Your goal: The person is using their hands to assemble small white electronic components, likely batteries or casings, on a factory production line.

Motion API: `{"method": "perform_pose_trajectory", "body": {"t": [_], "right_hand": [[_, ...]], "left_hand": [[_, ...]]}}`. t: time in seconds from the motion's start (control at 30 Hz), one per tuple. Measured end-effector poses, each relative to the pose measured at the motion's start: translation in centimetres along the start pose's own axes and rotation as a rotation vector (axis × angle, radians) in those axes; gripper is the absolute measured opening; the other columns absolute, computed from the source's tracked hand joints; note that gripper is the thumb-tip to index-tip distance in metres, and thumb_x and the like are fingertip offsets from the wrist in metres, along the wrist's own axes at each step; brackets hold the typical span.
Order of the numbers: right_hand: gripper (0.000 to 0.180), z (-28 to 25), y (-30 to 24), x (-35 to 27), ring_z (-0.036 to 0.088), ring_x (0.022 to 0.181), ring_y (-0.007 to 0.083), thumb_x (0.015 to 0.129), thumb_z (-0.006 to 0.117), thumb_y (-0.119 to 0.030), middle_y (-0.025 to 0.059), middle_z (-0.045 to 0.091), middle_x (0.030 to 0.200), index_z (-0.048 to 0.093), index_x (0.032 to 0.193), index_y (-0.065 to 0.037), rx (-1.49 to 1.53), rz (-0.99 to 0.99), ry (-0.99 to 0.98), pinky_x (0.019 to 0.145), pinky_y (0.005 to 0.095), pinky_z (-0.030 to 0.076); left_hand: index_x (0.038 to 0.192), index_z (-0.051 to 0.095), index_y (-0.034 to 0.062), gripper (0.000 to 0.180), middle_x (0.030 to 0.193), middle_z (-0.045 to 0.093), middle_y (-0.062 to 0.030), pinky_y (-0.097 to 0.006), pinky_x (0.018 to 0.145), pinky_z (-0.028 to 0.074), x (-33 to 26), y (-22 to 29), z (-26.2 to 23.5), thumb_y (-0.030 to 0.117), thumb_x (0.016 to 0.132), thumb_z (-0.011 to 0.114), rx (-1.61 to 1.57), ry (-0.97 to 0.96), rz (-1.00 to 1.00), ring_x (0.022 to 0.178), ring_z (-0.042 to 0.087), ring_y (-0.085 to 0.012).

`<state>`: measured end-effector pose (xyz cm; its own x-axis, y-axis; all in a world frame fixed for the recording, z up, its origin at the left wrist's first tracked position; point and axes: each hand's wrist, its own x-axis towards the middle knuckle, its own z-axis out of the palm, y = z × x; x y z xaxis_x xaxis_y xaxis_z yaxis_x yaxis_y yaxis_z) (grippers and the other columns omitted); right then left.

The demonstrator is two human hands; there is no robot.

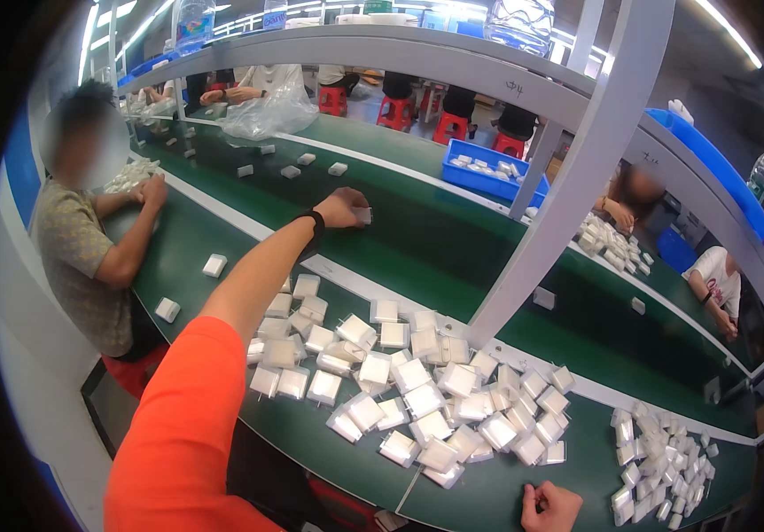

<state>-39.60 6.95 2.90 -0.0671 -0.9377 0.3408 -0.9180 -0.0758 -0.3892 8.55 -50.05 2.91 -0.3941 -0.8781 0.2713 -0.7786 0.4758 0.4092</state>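
Dozens of small white square plastic blocks in clear wrap (417, 399) lie heaped on the green desk (506, 488) in front of me, seen from the head view looking down. My left hand (339, 208) is stretched far out over the moving green belt (417, 239) beyond the white dividing strip (453, 324), and its grip is closed around one small white wrapped block (362, 215), pinched between thumb and fingertips just above the belt surface. A black band (314, 227) sits on that wrist, and my orange sleeve (191, 426) fills the lower left. My right hand (550, 507) rests at the near edge of the desk, fingers curled together into a loose fist; I see nothing in it, though the palm is hidden.

To do this step well, I judge the block should go down flat on the belt, clear of the other loose white blocks (292, 171) riding farther along, and my fingers should part only once it touches, so it does not tumble.

Still in this view, a second smaller pile of white blocks (661, 465) lies to my right. A seated person in a patterned shirt (81, 257) works at my left, a blue plastic tray (493, 173) holds more blocks across the belt, and a slanted grey frame post (577, 168) crosses the scene.
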Motion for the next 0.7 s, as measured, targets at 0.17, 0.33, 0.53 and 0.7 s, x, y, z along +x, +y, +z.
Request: {"method": "perform_pose_trajectory", "body": {"t": [0.17,0.33,0.53,0.7], "right_hand": [[0.04,-0.1,-0.1,-0.1,0.054,0.054,0.0378,0.1,0.078,-0.018,0.0148,0.051,0.06,0.051,0.074,-0.006,0.019,-0.023,0.027,0.053,0.0459,0.042],[0.039,0.3,0.4,-0.8,0.052,0.053,0.037,0.101,0.077,-0.018,0.0148,0.051,0.06,0.052,0.074,-0.006,0.017,-0.031,0.042,0.053,0.0458,0.041],[0.034,1.5,1.9,-0.7,0.052,0.047,0.0309,0.095,0.079,-0.015,0.0109,0.052,0.055,0.057,0.071,-0.005,0.011,-0.014,0.029,0.051,0.0416,0.039],[0.034,1.2,1.8,-1.5,0.052,0.049,0.0326,0.097,0.078,-0.017,0.012,0.051,0.056,0.057,0.074,-0.004,-0.023,-0.016,0.086,0.051,0.0434,0.038]], "left_hand": [[0.126,0.079,0.0009,0.051,0.12,0.081,-0.014,-0.039,0.101,0.06,-4.8,3.2,-5.8,0.026,0.083,0.092,-0.185,-0.281,0.011,0.11,0.077,-0.024],[0.161,0.054,-0.0016,0.081,0.152,0.067,-0.0164,-0.039,0.117,0.052,-12.9,7.9,-11.2,0.033,0.096,0.088,-0.384,-0.401,0.084,0.136,0.065,-0.0222],[0.147,0.063,0.0024,0.059,0.138,0.073,-0.0098,-0.04,0.111,0.053,-23.8,4.5,-17.8,0.031,0.099,0.084,-0.196,-0.039,-0.064,0.132,0.067,-0.0208],[0.113,0.074,0.0048,0.031,0.113,0.073,-0.0137,-0.043,0.097,0.055,-31.3,13.3,-15.5,0.014,0.087,0.087,0.006,-0.054,0.41,0.111,0.069,-0.033]]}}
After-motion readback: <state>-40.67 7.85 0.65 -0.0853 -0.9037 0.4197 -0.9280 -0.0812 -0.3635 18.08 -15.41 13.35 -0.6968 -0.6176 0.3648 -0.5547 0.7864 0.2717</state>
